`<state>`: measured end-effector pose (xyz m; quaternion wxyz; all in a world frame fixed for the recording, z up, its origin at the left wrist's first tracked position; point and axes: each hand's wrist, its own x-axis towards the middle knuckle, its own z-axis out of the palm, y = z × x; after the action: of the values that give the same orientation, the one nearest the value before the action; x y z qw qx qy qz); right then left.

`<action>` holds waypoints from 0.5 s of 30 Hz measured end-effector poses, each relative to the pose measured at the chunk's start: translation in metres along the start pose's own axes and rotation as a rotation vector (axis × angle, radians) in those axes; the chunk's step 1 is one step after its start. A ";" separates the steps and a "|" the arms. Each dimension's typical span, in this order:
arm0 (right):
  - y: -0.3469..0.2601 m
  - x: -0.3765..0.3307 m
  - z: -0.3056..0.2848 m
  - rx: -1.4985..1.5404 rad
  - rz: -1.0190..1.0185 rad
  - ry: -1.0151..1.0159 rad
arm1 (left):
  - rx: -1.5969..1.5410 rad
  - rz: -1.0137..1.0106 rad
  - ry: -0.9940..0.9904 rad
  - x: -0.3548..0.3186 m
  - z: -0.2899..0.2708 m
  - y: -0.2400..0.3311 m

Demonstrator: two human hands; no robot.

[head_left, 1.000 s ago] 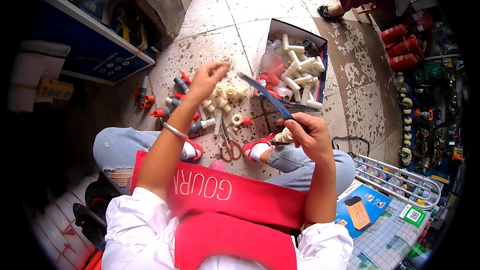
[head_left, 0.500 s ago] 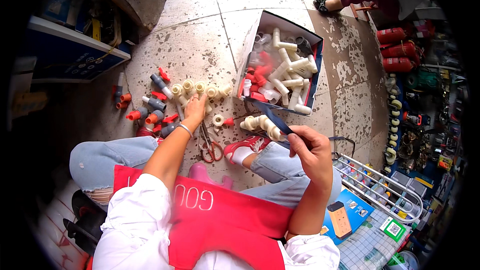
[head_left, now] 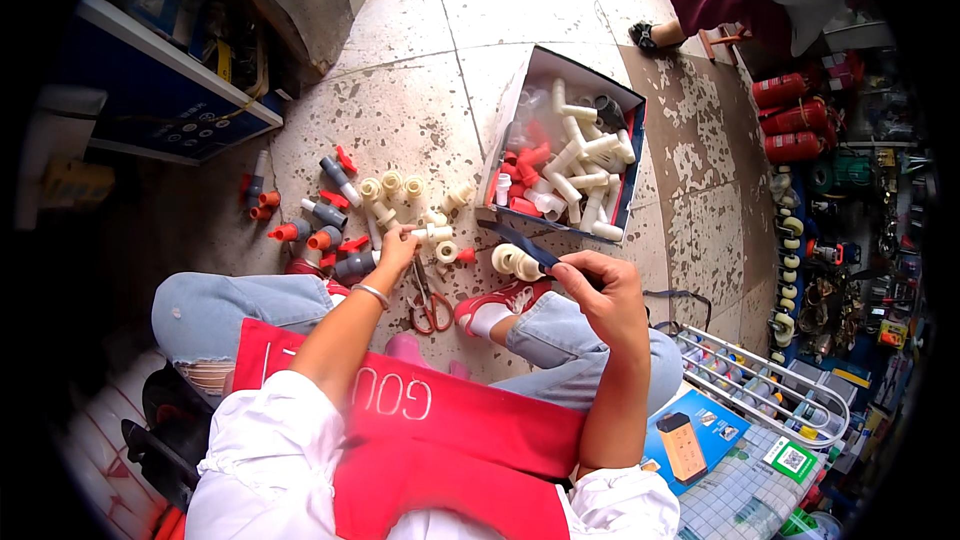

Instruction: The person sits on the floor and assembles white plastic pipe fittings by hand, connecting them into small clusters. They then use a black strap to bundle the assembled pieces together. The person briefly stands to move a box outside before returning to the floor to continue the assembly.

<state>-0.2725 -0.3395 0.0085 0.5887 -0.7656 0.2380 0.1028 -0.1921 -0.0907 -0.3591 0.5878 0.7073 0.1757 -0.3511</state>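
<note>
Between the fingertips of my left hand (head_left: 400, 246) is a cream plastic pipe fitting (head_left: 433, 234), held just above the floor. Beyond it stand several similar cream threaded fittings (head_left: 391, 183), and one lies apart at their right (head_left: 460, 195). My right hand (head_left: 606, 296) pinches a dark blue strap (head_left: 522, 242), which stretches away from it toward the box. Beside the strap sit stacked cream fittings (head_left: 514, 261); whether the strap runs around them cannot be made out. Scissors with orange-red handles (head_left: 431, 312) lie near my left wrist.
A cardboard box (head_left: 582, 69) beyond my right hand holds white elbows and red fittings. Grey valves with red handles (head_left: 329, 213) lie at the left. A white wire rack (head_left: 760, 365) stands at the right. A seated person's leg (head_left: 700, 5) shows at the far right.
My left hand has drawn back toward me with one cream fitting in its fingers, and the row has spread apart. My right hand keeps its pinch on the strap and has shifted slightly nearer.
</note>
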 end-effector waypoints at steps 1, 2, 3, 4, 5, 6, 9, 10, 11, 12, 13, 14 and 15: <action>0.001 -0.002 0.001 -0.011 -0.034 0.010 | -0.231 -0.096 -0.051 -0.009 0.004 0.009; 0.004 -0.004 0.000 -0.004 -0.031 0.019 | -0.479 -0.170 -0.135 -0.025 0.011 0.027; 0.005 -0.007 0.003 -0.001 -0.031 0.011 | -0.541 -0.182 -0.208 -0.033 0.009 0.033; 0.006 -0.008 0.005 0.002 -0.031 0.003 | -0.602 -0.194 -0.281 -0.042 0.008 0.040; 0.009 -0.008 0.009 0.010 -0.063 0.011 | -0.634 -0.192 -0.320 -0.054 0.009 0.052; 0.010 -0.009 0.010 0.008 -0.065 0.004 | -0.668 -0.190 -0.362 -0.065 0.010 0.064; 0.014 -0.009 0.013 0.008 -0.081 -0.005 | -0.736 -0.164 -0.424 -0.086 0.013 0.084; 0.012 -0.011 0.013 0.016 -0.080 -0.007 | -0.758 -0.161 -0.450 -0.092 0.013 0.089; 0.009 -0.012 0.013 0.023 -0.079 -0.008 | -0.778 -0.156 -0.485 -0.095 0.013 0.091; 0.007 -0.013 0.013 0.031 -0.078 -0.007 | -0.786 -0.152 -0.502 -0.099 0.012 0.092; 0.004 -0.014 0.013 0.034 -0.068 -0.016 | -0.792 -0.148 -0.519 -0.103 0.011 0.093; 0.003 -0.015 0.013 0.023 -0.088 -0.005 | -0.800 -0.142 -0.538 -0.106 0.011 0.094; 0.003 -0.015 0.014 0.012 -0.109 0.007 | -0.803 -0.139 -0.545 -0.108 0.011 0.095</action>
<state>-0.2853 -0.3233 0.0086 0.5970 -0.7744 0.1987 0.0663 -0.2074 -0.1070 -0.2162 0.8141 0.2937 0.1837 -0.4661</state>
